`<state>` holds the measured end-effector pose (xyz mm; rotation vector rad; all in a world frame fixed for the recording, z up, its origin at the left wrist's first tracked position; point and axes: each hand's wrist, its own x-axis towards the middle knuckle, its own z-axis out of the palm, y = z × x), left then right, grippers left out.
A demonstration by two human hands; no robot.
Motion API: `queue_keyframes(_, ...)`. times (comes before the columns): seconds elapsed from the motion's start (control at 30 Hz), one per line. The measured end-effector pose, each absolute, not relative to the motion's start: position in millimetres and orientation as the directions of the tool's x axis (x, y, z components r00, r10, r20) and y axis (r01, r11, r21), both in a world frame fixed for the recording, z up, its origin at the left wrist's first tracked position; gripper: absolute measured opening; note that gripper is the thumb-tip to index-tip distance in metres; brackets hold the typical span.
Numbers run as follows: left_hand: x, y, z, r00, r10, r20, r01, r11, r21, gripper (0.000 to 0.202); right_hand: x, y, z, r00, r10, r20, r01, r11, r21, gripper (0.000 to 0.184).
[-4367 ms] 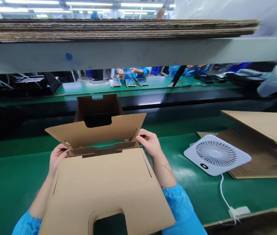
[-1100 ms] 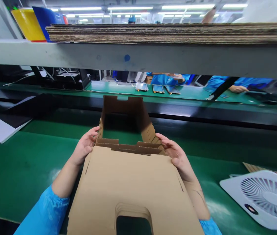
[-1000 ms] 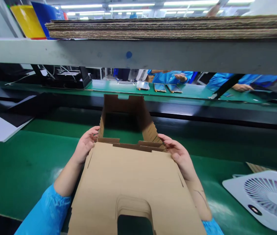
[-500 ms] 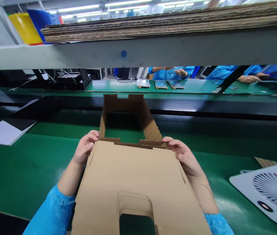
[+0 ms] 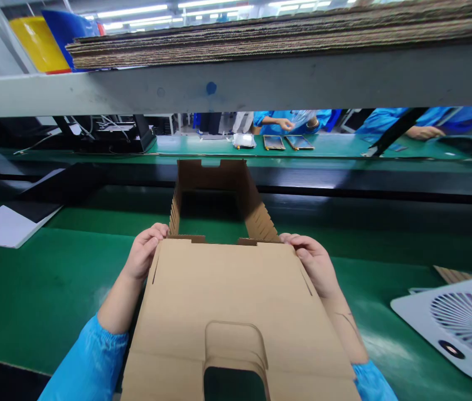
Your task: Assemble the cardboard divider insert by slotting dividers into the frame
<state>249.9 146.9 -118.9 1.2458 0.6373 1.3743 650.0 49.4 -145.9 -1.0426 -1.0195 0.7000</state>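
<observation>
A brown cardboard sheet (image 5: 223, 289) with slits and a rounded cut-out fills the lower middle of the head view. Behind its far edge stands a cardboard frame (image 5: 256, 209), open in the middle, with notched side walls. My left hand (image 5: 146, 250) grips the far left corner of the sheet, fingertips at the frame's near corner. At the far right corner, my right hand (image 5: 309, 259) pinches the sheet, fingers bent over the edge and thumb on the near face. The undersides of both pieces are hidden.
Both stand on a green work surface (image 5: 44, 278). A white fan (image 5: 470, 323) lies at right, papers (image 5: 6, 225) at left. Overhead, a grey shelf beam (image 5: 261, 89) carries stacked cardboard (image 5: 261, 42). Beyond, co-workers in blue sleeves sit near flat screens (image 5: 273, 142).
The sheet's far edge, mainly on the right, has moved up against the frame, covering the dark strip seen there before. My right hand has shifted slightly. Across the bench, a co-worker's hands have moved.
</observation>
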Motion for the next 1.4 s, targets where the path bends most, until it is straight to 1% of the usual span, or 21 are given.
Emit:
queue_keyframes(0.07, 250.5, 147.1, -118.6, 0.154, 0.934, 0.323, -0.348, -0.254, 0.902, 0.042, 649.4, 50.6, -143.7, 0.399, 0.848, 0.35, -0.022, 0.39, -0.921, 0.047)
queue_keyframes(0.17, 250.2, 147.7, -119.5, 0.089, 0.941, 0.326, -0.307, -0.285, 0.908, 0.043, 648.9, 51.8, -140.1, 0.385, 0.848, 0.365, -0.011, 0.4, -0.917, 0.047)
queue_keyframes(0.3, 247.6, 149.4, -122.0, 0.055, 0.953, 0.298, -0.274, -0.273, 0.922, 0.043, 652.9, 50.6, -136.2, 0.311, 0.88, 0.36, 0.012, 0.375, -0.927, 0.046)
queue_keyframes(0.43, 243.0, 150.2, -121.9, 0.131, 0.928, 0.348, -0.348, -0.286, 0.893, 0.034, 661.2, 45.9, -135.5, 0.228, 0.916, 0.331, -0.036, 0.348, -0.937, 0.049)
queue_keyframes(0.53, 237.0, 151.7, -122.1, 0.222, 0.899, 0.378, -0.378, -0.278, 0.883, 0.035, 665.6, 44.4, -137.6, 0.18, 0.928, 0.326, -0.062, 0.341, -0.938, 0.053)
queue_keyframes(0.67, 229.8, 155.9, -126.3, 0.299, 0.857, 0.42, -0.385, -0.294, 0.875, 0.036, 667.4, 46.0, -141.4, 0.135, 0.915, 0.379, -0.119, 0.395, -0.911, 0.045)
queue_keyframes(0.77, 230.0, 156.9, -128.8, 0.303, 0.846, 0.438, -0.402, -0.303, 0.864, 0.033, 667.1, 46.2, -142.0, 0.128, 0.917, 0.379, -0.142, 0.395, -0.908, 0.042)
queue_keyframes(0.93, 236.7, 152.3, -125.6, 0.271, 0.873, 0.405, -0.441, -0.261, 0.858, 0.033, 665.1, 44.5, -140.2, 0.132, 0.921, 0.367, -0.181, 0.387, -0.904, 0.039)
queue_keyframes(1.17, 243.9, 150.3, -123.1, 0.222, 0.9, 0.376, -0.437, -0.253, 0.863, 0.045, 662.3, 42.0, -139.1, 0.186, 0.926, 0.329, -0.185, 0.362, -0.914, 0.046)
queue_keyframes(1.3, 244.4, 150.5, -122.3, 0.216, 0.905, 0.366, -0.431, -0.248, 0.868, 0.043, 662.4, 40.3, -137.8, 0.171, 0.937, 0.305, -0.207, 0.337, -0.918, 0.046)
queue_keyframes(1.4, 243.3, 150.6, -122.4, 0.218, 0.913, 0.346, -0.423, -0.231, 0.876, 0.04, 662.0, 41.0, -136.0, 0.167, 0.928, 0.333, -0.196, 0.362, -0.911, 0.042)
